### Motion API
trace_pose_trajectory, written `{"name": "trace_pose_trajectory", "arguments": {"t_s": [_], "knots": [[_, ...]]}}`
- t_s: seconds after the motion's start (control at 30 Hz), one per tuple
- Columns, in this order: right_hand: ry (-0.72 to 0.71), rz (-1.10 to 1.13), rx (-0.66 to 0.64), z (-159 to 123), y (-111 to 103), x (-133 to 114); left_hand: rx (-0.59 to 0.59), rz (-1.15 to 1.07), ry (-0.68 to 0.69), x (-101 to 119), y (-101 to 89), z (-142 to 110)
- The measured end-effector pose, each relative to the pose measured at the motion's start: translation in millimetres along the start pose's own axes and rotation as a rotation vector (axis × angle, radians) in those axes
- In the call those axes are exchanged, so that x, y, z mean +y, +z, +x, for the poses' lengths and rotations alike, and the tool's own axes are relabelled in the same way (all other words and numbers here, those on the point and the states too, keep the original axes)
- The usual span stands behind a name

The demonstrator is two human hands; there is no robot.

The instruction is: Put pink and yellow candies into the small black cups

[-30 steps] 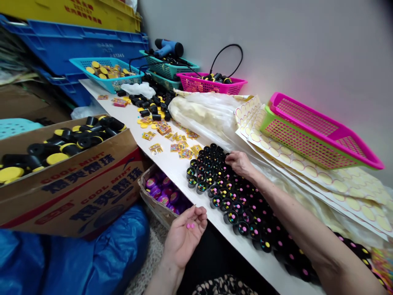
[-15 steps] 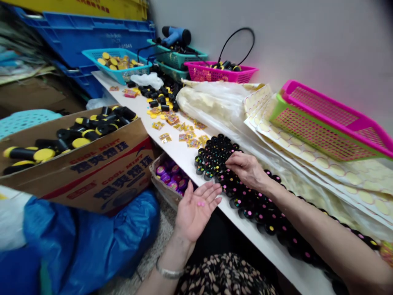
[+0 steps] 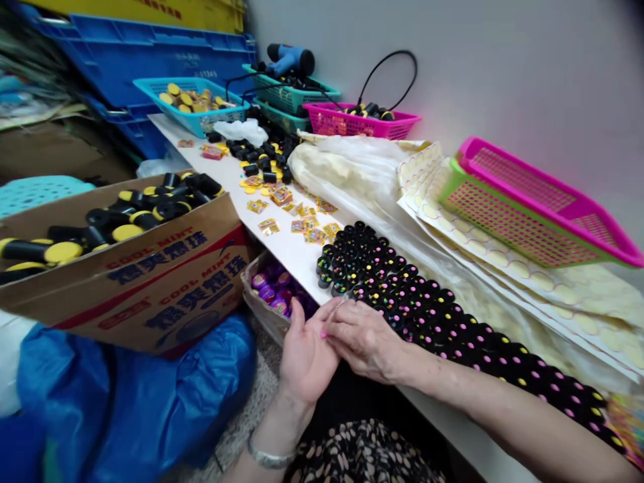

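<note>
My left hand (image 3: 309,352) lies palm up with its fingers stretched out, beside the table edge. A small pink pellet (image 3: 323,333) shows on that palm, at the fingertips of my right hand (image 3: 365,339). The right fingers are pinched together over the left palm and hide part of it. Close by, rows of round black cups (image 3: 427,302) stand packed together on the white table (image 3: 296,258). Many cups have a pink or yellow dot in the middle; those at the near left hold several colours.
Left of my hands are a carton (image 3: 171,282) of black and yellow tubes and a box of purple-wrapped pieces (image 3: 274,288). Behind the cups lie sticker sheets (image 3: 483,248) under a pink and green basket (image 3: 528,208). A blue heat gun (image 3: 289,59) rests on a teal basket.
My right hand has moved from above the black cups down and left to my left palm. The left hand stays palm up, and fewer pink pellets are visible on it.
</note>
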State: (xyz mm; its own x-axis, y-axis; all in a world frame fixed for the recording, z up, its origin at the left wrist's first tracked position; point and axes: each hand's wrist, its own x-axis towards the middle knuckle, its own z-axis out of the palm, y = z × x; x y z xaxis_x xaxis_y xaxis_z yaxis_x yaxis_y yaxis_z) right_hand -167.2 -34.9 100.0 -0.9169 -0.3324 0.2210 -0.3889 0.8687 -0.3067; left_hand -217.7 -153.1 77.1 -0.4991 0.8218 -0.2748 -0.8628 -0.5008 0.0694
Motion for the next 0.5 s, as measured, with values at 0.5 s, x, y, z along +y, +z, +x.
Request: {"name": "trace_pose_trajectory", "arguments": {"t_s": [0.5], "knots": [[0.253, -0.31, 0.208, -8.1, 27.5, 10.3, 0.229, 0.085, 0.1, -13.4, 5.0, 0.7]]}}
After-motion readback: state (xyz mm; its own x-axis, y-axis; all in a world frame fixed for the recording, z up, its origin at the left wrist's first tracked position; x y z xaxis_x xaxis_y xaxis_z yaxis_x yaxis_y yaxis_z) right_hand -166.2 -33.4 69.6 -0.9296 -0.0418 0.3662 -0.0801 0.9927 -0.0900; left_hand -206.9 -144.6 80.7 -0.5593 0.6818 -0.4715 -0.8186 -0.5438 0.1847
